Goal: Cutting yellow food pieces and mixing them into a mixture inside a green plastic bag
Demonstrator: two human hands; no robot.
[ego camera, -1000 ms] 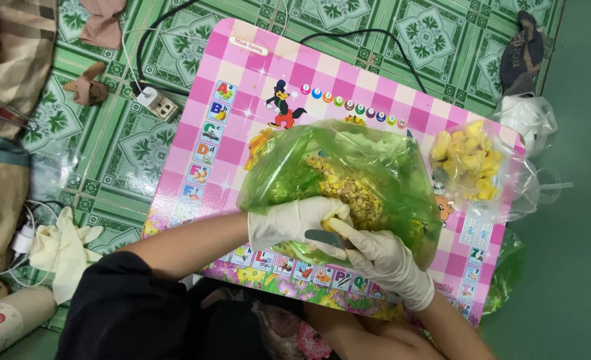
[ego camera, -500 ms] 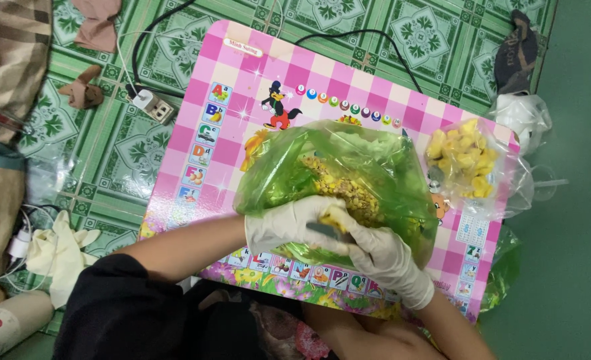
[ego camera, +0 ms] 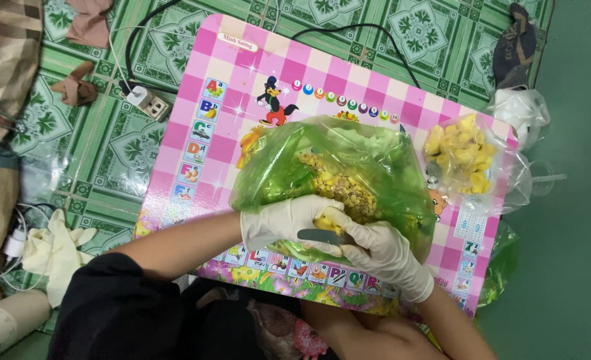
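Both my hands wear white gloves and work at the near side of a green plastic bag point(ego camera: 375, 160) that lies on a pink checkered low table point(ego camera: 209, 100). The bag holds a large piece of yellow fruit point(ego camera: 339, 183). My left hand point(ego camera: 279, 223) grips a yellow fruit piece point(ego camera: 327, 221) at the bag's near edge. My right hand point(ego camera: 382, 250) holds a knife point(ego camera: 319, 236), its dark blade pointing left against that piece.
A clear bag of yellow fruit pieces point(ego camera: 465, 157) sits at the table's right end. A white power strip point(ego camera: 147, 101) with black cables lies on the green patterned floor mat. Loose gloves point(ego camera: 59, 243) lie at left, a white bag point(ego camera: 523, 110) at upper right.
Both hands stay at the bag's near edge; they have shifted slightly, and the knife blade has moved a little against the fruit piece.
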